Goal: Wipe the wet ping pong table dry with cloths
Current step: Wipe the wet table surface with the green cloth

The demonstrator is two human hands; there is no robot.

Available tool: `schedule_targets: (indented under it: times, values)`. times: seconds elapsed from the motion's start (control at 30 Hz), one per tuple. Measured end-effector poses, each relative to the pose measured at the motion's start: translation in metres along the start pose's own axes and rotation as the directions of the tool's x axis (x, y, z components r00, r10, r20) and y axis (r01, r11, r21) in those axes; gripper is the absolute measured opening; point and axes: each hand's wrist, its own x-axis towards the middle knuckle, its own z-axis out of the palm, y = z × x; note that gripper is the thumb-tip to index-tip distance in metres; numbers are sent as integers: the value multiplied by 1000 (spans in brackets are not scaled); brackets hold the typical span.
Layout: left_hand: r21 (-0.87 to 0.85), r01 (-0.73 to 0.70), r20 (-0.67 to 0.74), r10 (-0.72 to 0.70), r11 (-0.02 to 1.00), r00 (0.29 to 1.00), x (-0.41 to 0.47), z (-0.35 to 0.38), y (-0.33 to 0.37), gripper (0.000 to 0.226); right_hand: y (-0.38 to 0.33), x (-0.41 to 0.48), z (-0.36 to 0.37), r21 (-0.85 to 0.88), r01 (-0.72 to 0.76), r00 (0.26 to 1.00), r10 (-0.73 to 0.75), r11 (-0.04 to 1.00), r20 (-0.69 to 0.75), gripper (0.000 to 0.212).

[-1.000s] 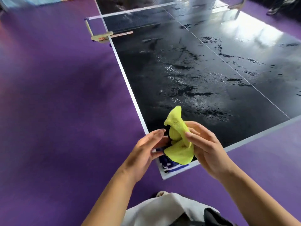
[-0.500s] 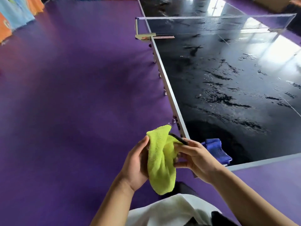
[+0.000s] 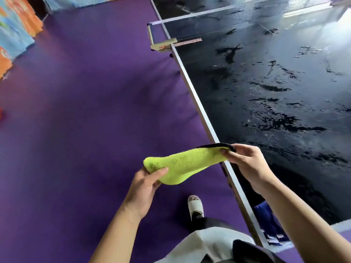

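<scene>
I see daylight coming from the upper right, throwing white glare across the wet ping pong table (image 3: 284, 95). The purple floor (image 3: 76, 111) is evenly lit, with soft shadows. Wide-angle bending curves the edges, and the picture is slightly soft throughout, most at the corners.

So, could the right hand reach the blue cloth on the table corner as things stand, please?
Probably yes, once it lets go. The right hand pinches the yellow cloth with the left hand. The blue cloth lies just under the right forearm on the table, nothing between.
</scene>
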Motion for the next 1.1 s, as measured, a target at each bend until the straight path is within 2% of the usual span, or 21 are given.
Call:
schedule_targets:
  times: [0.07, 0.1, 0.17, 0.27, 0.4, 0.5, 0.57, 0.67, 0.73, 0.8, 0.83, 0.87, 0.93, 1.0, 1.1]
  values:
    - [26, 50, 116, -52, 998, 992, 32, 5, 19, 31, 2, 23, -15, -6, -25, 1000, 25, 1000, -2, 23]
    - [34, 66, 155, -70, 997, 985, 49, 10, 25, 28, 2, 34, -24, 7, -40, 999, 40, 999, -2, 21]
    - [65, 94, 192, -104, 994, 976, 84, 23, 33, 32, 4, 52, -39, 60, -54, 998, 56, 997, -34, 4]
    - [156, 93, 284, -135, 983, 949, 134, 54, 39, 51, 7, 74, -63, 108, -50, 980, 69, 993, -186, 13]
    - [171, 116, 409, -178, 978, 895, 174, 101, 46, 56, 5, 79, -93, 203, 16, 924, 63, 979, -378, 23]
    - [268, 18, 474, -148, 963, 868, 201, 138, 62, 40, 0, 65, -111, 201, 145, 835, -11, 969, -550, 27]
    - [350, -105, 554, -116, 931, 824, 218, 155, 71, 32, 1, 49, -120, 110, 153, 772, -49, 982, -634, 20]
    - [516, -243, 655, -196, 821, 729, 247, 167, 80, 30, 13, 19, -117, -207, -12, 708, -138, 978, -693, 10]
    - [666, -297, 637, -316, 684, 703, 267, 167, 71, 32, 37, 3, -101, -331, -168, 711, -118, 929, -693, 10]
    - [791, -312, 584, -496, 527, 642, 277, 164, 52, 31, 71, -8, -76, -353, -313, 772, 20, 882, -635, 9]
    - [832, -301, 545, -581, 466, 605, 281, 160, 37, 24, 88, -11, -61, -324, -381, 789, 122, 866, -603, 8]
    - [861, -309, 507, -639, 404, 579, 284, 156, 25, 11, 103, -13, -46, -274, -441, 785, 220, 855, -579, 9]
    - [870, -380, 489, -656, 316, 575, 295, 144, 4, 27, 126, -11, -17, -189, -533, 739, 345, 824, -579, 10]
    - [883, -362, 465, -647, 297, 604, 307, 135, -8, 33, 132, -4, 1, -131, -578, 682, 388, 806, -620, 10]
    - [895, -181, 411, -595, 407, 691, 325, 128, -15, 17, 127, 10, 12, -6, -578, 580, 406, 816, -706, 10]
